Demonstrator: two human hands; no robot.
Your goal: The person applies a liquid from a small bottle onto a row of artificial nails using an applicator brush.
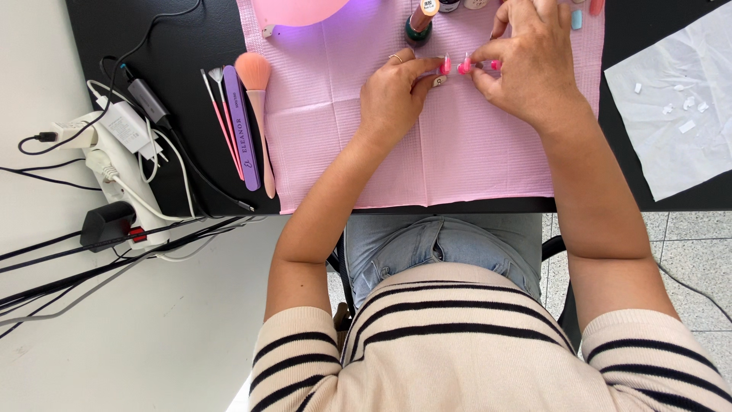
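A small dark green nail polish bottle (418, 29) with a pale label and a round label on its cap stands at the top of the soft pink paper mat (473, 164). The mat lies on the black tabletop (164, 46). A long purple nail file (242, 126) with pale letters lies left of the mat, between two thin pink stick tools (221, 118) and a fluffy peach brush with a pink handle (258, 107). A white paper sheet (675, 114) with tiny white scraps lies far to the right.

The left hand (390, 95) rests on the mat with its fingers (419, 69) curled and pressed close, pinching a small bright pink fake nail tip (445, 65). The right hand (526, 65) is just beside it, over the mat. Its fingers (484, 53) are bunched together and pinch another bright pink nail piece (463, 67). The two pink pieces sit very near each other between the two hands, near the top middle of the mat.
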